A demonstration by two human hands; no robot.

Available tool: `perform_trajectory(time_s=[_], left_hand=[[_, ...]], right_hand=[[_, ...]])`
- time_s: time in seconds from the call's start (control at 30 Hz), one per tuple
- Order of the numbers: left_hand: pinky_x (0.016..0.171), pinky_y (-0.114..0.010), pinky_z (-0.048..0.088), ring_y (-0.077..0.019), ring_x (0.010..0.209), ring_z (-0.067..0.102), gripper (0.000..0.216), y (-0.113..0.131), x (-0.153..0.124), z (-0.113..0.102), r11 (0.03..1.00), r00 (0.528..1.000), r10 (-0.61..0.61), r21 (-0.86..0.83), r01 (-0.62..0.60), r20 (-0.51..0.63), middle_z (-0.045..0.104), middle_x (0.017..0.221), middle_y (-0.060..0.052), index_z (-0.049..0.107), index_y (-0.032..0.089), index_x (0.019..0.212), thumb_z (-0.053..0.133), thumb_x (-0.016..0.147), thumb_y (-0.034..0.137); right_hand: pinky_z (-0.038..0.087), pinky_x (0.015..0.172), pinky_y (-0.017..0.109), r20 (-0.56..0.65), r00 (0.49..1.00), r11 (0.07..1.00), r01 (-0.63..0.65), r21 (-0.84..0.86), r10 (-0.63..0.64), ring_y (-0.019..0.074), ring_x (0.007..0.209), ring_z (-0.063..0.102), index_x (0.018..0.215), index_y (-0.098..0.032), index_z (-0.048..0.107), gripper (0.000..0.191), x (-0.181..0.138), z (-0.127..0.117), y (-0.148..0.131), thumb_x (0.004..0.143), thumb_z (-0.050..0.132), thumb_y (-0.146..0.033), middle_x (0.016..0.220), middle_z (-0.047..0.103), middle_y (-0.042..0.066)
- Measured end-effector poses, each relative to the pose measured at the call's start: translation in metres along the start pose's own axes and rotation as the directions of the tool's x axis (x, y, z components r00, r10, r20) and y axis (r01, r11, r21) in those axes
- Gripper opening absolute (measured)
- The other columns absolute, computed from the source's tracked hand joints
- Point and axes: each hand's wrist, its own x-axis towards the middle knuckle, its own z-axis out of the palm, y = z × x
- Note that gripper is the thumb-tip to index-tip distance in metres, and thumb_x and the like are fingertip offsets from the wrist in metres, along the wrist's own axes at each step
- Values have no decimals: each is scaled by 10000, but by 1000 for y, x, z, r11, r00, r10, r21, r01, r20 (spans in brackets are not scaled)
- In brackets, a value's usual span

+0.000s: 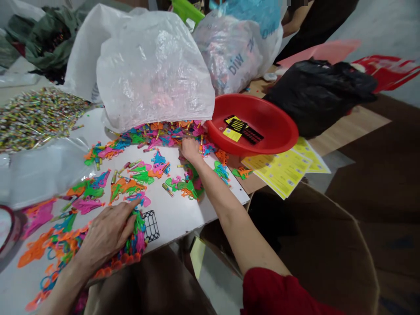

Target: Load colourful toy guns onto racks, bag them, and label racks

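My left hand (110,229) lies over a heap of small plastic toy guns (138,234) at the table's front edge. Its fingers are stretched out, the index fingertip by a pink and blue toy gun (142,199). Farther off, my right hand (190,149) is in the loose pile of toy guns (157,135) at the mouth of a white plastic bag (154,74). Its fingers look curled in; whatever they hold is hidden. Between the hands lie scattered orange, green, pink and blue toy guns and small printed tubes (168,190). A black plastic grid (151,226) lies beside my left hand.
A red basin (278,135) holding yellow and black pieces stands right of the bag, with yellow printed sheets (282,170) below it. A black bag (315,96) is behind. Many small tubes (39,118) and clear plastic bags (46,170) lie left. Another person's arm (297,19) shows at the back.
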Motion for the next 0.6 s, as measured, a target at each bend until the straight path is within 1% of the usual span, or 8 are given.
perform_trajectory(time_s=[0.07, 0.17, 0.27, 0.37, 0.47, 0.53, 0.6], left_hand=[[765, -327, 497, -202, 836, 672, 374, 1, 0, -1, 1000, 1000, -8, -2, 9, 6, 709, 966, -43, 536, 214, 1271, 341, 974, 328], [778, -342, 492, -213, 847, 671, 380, 2, 0, -1, 1000, 1000, -13, 4, 13, 2, 708, 959, -47, 539, 203, 1271, 336, 976, 331], [769, -343, 491, -216, 845, 672, 376, 2, 0, 0, 1000, 1000, -7, 19, 8, -10, 711, 994, -48, 537, 203, 1271, 346, 974, 333], [765, -334, 494, -210, 861, 672, 365, 2, 1, 0, 1000, 999, 21, 23, -21, -24, 708, 1008, -51, 524, 192, 1271, 353, 973, 314], [752, -329, 500, -205, 845, 671, 346, 2, 2, 0, 998, 999, 36, 43, -34, -28, 707, 973, -51, 524, 193, 1253, 355, 971, 301], [718, -327, 505, -201, 793, 670, 330, 3, 3, 1, 997, 999, 21, 69, -19, -29, 704, 918, -44, 530, 196, 1233, 354, 970, 290], [712, -330, 509, -200, 779, 671, 317, 4, 3, 2, 996, 999, 9, 86, -6, -38, 704, 908, -39, 526, 196, 1224, 354, 968, 268]], right_hand=[[405, 937, 422, -22, 999, 999, 35, -4, -35, 311, 1111, 557, 1154, -57, 610, 365, -3, 5, -9, 913, 352, -151, 1159, 622, 245], [397, 939, 416, -12, 995, 995, 98, 13, -97, 306, 1087, 561, 1135, -63, 612, 358, -11, 6, -15, 901, 351, -136, 1130, 634, 231], [411, 925, 401, -17, 997, 997, 72, 30, -71, 299, 1081, 562, 1181, -66, 579, 365, -12, 1, -12, 907, 352, -147, 1157, 619, 224], [437, 904, 374, -89, 995, 998, 38, 47, -33, 283, 1095, 564, 1260, -82, 535, 396, 2, -3, -11, 920, 342, -142, 1247, 569, 224], [443, 915, 376, -142, 988, 998, 59, 26, -55, 280, 1153, 544, 1331, -132, 497, 452, 22, -4, -19, 901, 364, -95, 1333, 516, 207], [438, 936, 399, -108, 992, 998, 65, 0, -65, 290, 1192, 525, 1337, -127, 492, 463, 31, -5, -28, 894, 368, -77, 1338, 514, 216], [454, 917, 390, -22, 996, 996, 89, -7, -89, 284, 1144, 565, 1256, -105, 555, 392, 31, -7, -36, 904, 383, -100, 1247, 582, 216]])
